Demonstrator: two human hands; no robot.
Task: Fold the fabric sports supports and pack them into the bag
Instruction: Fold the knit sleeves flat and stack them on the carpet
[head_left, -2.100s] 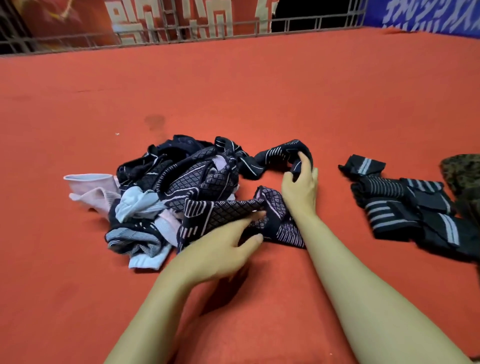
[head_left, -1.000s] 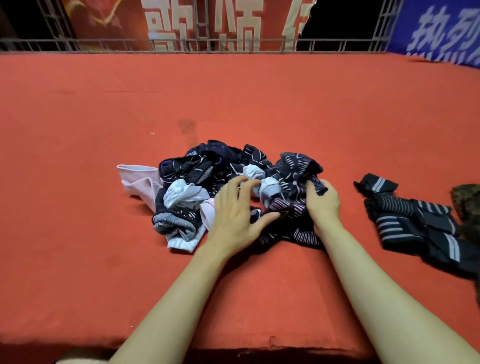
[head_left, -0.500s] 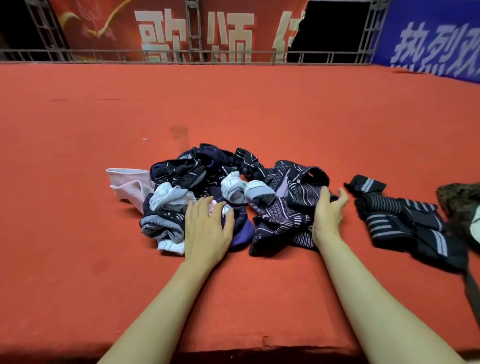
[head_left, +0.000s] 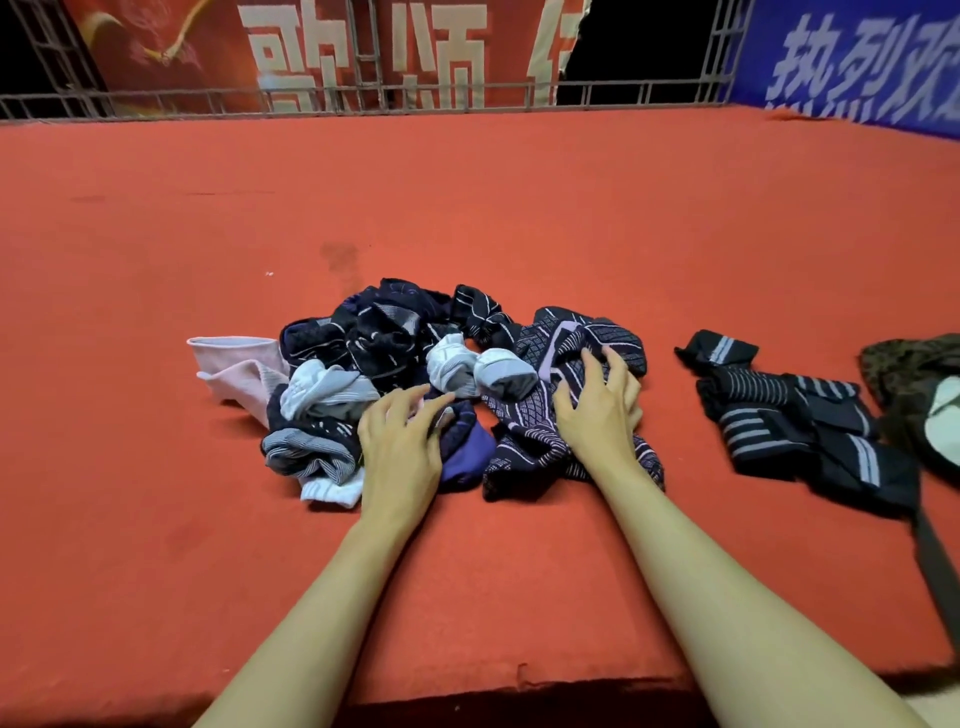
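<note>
Ok so there's a big tangled pile of fabric supports sitting roughly mid-way across a red felt worktop, and both hands are on it. The left hand lies palm down on the near side of the heap, fingers pretty much straight and a bit spread, resting on a dark navy piece. It isn't gripping anything as far as I can see. The right hand is on the right side of the heap with its fingers bent and digging into a dark support with a purple diamond pattern, so it looks like it's got a handful of that one.

The heap itself is mostly navy and black stuff with thin stripes, plus a couple of white-and-grey pieces bunched up near the middle and a striped grey one on the near left. A pale pink support pokes out flat on the far left edge, touching the heap.

Well apart to the right there's a separate bunch of black supports with grey stripes, laid flatter. Just beside those, at the right edge of the view, is a dark camo-patterned bag, only partly visible.

At the back there's a metal railing, a red banner and a blue banner with big pale characters.
</note>
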